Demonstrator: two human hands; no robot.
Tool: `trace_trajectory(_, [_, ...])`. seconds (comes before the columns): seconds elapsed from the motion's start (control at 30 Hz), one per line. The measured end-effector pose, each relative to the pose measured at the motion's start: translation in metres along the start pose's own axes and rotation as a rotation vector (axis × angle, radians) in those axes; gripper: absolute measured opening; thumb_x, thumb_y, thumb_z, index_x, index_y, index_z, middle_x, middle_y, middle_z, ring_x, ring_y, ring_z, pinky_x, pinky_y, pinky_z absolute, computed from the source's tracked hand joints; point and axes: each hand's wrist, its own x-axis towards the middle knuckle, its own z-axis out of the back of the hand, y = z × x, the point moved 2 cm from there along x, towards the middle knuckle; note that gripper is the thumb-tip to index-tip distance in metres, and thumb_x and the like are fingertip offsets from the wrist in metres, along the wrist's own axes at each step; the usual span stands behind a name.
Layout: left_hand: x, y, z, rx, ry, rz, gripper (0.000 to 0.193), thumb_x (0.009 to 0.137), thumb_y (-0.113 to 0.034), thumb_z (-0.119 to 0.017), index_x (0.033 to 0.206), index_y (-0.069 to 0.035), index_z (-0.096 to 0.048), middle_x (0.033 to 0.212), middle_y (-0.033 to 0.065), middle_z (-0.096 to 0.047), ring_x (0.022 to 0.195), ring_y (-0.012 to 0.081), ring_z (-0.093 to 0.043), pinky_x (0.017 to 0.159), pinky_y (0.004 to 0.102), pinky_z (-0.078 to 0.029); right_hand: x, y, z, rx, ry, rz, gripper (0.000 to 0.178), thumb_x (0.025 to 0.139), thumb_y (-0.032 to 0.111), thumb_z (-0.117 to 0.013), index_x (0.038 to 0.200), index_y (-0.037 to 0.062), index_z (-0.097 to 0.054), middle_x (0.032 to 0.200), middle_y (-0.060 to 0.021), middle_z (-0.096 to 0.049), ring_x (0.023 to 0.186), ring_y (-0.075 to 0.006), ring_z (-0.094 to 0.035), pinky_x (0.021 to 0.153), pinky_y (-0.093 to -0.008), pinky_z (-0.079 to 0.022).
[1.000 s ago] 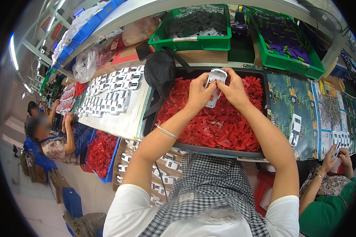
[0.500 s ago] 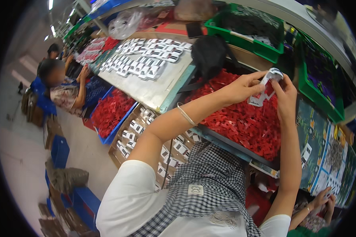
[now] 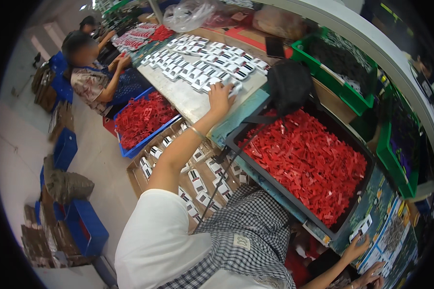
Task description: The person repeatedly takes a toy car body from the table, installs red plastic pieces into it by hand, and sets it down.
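Note:
My left hand (image 3: 220,98) reaches over the pale worktop, its fingers closed on a white toy car body (image 3: 236,87). That body is at the near right edge of several rows of white toy car bodies (image 3: 197,73) with dark windows. Its underside is hidden, and I cannot tell whether it rests on the board (image 3: 184,102). My right hand and forearm are out of view.
A black tray of red plastic pieces (image 3: 304,159) stands right of my arm, a black bag (image 3: 290,83) at its far corner. Below is a carton of car bodies (image 3: 196,180). Green crates (image 3: 332,79) stand behind. A co-worker's hand (image 3: 357,248) is near a white part (image 3: 361,227).
My left hand has moved from above the red pieces to the rows, with a white body in it. My right hand has left the view. The view has shifted, and a co-worker's hand has reached forward.

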Motion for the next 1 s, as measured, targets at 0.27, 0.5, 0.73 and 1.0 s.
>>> trace_trajectory(0.27, [0.018,0.021,-0.008,0.249,0.046,-0.080,0.045,0.083,-0.039,-0.061,0.126,-0.026,-0.052,0.137,0.0112,-0.040,0.129,0.0372,-0.030,0.089,0.0743,-0.026,-0.030,0.020,-0.013,0.072,0.003,0.023,0.057,0.089,0.024,-0.061,0.134,-0.0012,-0.038,0.132,-0.0199,-0.044,0.122,-0.0347,-0.042,0.103,-0.0414,-0.032])
trace_trajectory(0.5, [0.039,0.059,-0.027,0.284,0.046,-0.010,0.048,0.085,-0.042,-0.058,0.129,-0.028,-0.049,0.139,0.0097,-0.040,0.133,0.0367,-0.027,0.094,0.0735,-0.023,-0.030,0.026,0.000,-0.074,0.004,0.129,0.043,0.091,0.016,-0.057,0.128,-0.0030,-0.045,0.129,-0.0199,-0.048,0.119,-0.0350,-0.045,0.101,-0.0418,-0.034])
trace_trajectory(0.73, [0.076,0.070,-0.013,0.272,-0.147,0.088,0.070,0.081,-0.059,-0.056,0.133,-0.014,-0.045,0.143,0.0278,-0.025,0.135,0.0433,-0.015,0.091,0.0786,-0.012,-0.013,-0.004,0.000,0.605,-0.082,-0.590,0.041,0.099,0.028,-0.045,0.123,-0.0045,-0.050,0.116,-0.0160,-0.057,0.092,-0.0210,-0.060,0.076,-0.0287,-0.050])
trace_trajectory(1.0, [-0.017,-0.260,0.117,-0.740,0.006,-0.903,0.039,0.082,-0.014,-0.065,0.120,-0.011,-0.057,0.130,0.0123,-0.049,0.123,0.0303,-0.042,0.104,0.0400,-0.033,0.031,0.101,0.039,0.785,-0.124,-0.233,0.037,0.100,0.027,-0.040,0.103,-0.0057,-0.058,0.085,-0.0095,-0.061,0.071,-0.0157,-0.058,0.061,-0.0264,-0.048])
